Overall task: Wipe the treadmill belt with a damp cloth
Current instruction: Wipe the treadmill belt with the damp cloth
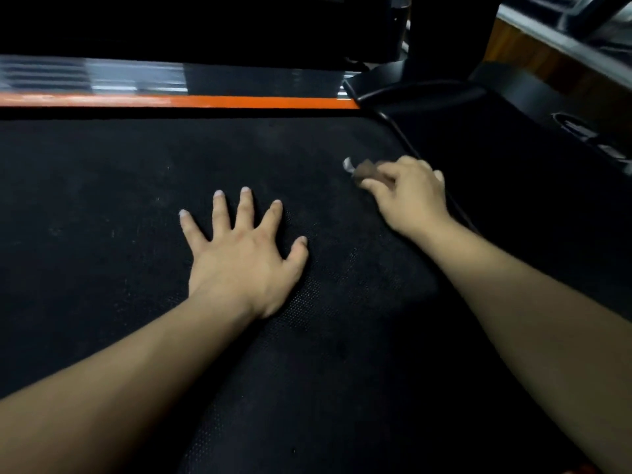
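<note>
The black treadmill belt [102,200] fills almost the whole view, and its fine dotted texture shows best between the two forearms. Along its far edge runs an orange stripe [239,101], and behind the stripe there is a shiny side rail [85,75], which is blurred. At the top right a black upright post [444,29] rises from a black base, and to the right of the belt lies a dark cover [513,148].

The left hand [242,254] lies flat on the belt near the middle, palm down, with all five fingers straight and spread wide. It holds nothing.

The right hand [410,196] is further away and to the right, close to the edge where the belt meets the dark cover. Its fingers are curled around a small brownish cloth [366,171]. Only a short part of the cloth comes out on the thumb side, with a pale tip at its end. The cloth is low over the belt, but I cannot tell if it really touches it, because this part is blurred.

The cloth is well apart from the left hand, up and to the right of its fingertips. The two hands do not touch each other.
</note>
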Motion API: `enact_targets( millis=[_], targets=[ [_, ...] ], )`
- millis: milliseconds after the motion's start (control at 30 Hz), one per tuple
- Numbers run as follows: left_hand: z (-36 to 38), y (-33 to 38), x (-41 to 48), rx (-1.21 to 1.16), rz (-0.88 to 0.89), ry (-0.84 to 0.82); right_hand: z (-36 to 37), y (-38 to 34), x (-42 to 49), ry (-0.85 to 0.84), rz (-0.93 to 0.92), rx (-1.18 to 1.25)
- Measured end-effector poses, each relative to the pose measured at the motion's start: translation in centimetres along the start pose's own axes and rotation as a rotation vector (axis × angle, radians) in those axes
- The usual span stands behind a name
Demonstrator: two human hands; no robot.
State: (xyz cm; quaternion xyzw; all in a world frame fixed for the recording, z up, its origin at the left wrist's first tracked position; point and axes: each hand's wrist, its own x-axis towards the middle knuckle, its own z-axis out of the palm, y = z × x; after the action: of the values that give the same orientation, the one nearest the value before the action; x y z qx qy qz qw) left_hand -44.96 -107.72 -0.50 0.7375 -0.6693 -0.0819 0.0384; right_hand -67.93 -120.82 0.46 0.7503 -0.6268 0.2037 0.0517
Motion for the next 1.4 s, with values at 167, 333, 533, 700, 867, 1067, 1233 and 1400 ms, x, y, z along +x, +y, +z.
enact_targets(
  millis=[167, 333, 533, 700, 867, 1067, 1233, 1400],
  targets=[
    [0.0, -0.2, 0.0, 0.0, 0.007, 0.003, -1.1, 1.7, 1.9, -0.004, 0.073, -0.132],
    [0.0, -0.2, 0.1, -0.006, 0.014, -0.01, -1.4, -0.1, -1.7, 0.013, 0.091, -0.07],
    [-0.2, -0.4, -0.1, -0.018, 0.021, -0.005, -3.0, 0.5, -4.6, -0.013, 0.007, -0.096],
    [-0.2, -0.5, 0.0, -0.036, 0.034, -0.004, -3.5, 0.7, -5.4, 0.033, 0.16, -0.153],
    [-0.5, -0.9, -0.2, -0.04, 0.06, -0.037, -5.6, 0.7, -9.8, -0.025, 0.018, -0.201],
    [-1.3, -1.8, -5.7, -0.081, 0.178, -0.093, -6.0, 0.9, -10.1, 0.008, 0.216, -0.15],
    [0.2, -2.9, -9.9, -0.03, 0.234, -0.008, -8.2, 0.1, -16.0, -0.084, -0.037, -0.12],
    [0.4, -2.8, -9.8, -0.027, 0.238, 0.026, -9.0, 1.6, -13.3, -0.055, 0.205, -0.195]
  ],
)
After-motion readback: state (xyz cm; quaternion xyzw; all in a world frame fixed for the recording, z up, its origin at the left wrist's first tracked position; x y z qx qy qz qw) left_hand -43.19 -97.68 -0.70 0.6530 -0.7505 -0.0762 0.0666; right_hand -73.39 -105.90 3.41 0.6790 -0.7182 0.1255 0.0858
